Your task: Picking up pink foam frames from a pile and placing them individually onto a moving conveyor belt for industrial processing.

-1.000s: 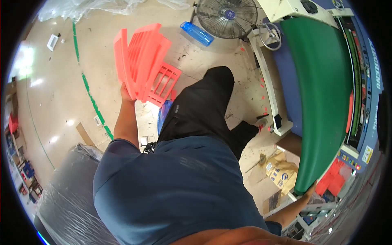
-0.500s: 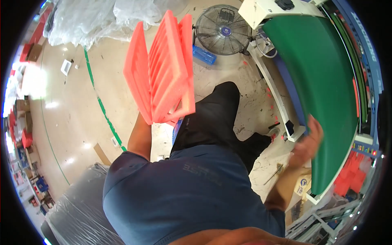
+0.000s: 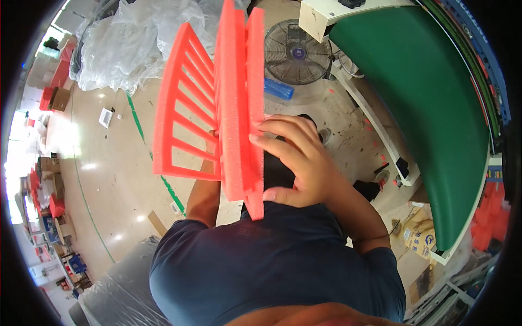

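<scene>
Right hand [image 3: 296, 163] grip: clasping foam grid stack [image 3: 236, 103] | left hand: hidden behind stack, grip unclear

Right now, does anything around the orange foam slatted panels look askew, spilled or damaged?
The orange foam slatted panels look whole, held upright between the right hand and the mostly hidden left hand. One panel splays away from the stack. Small orange scraps and dark debris litter the floor beside the green conveyor belt.
</scene>
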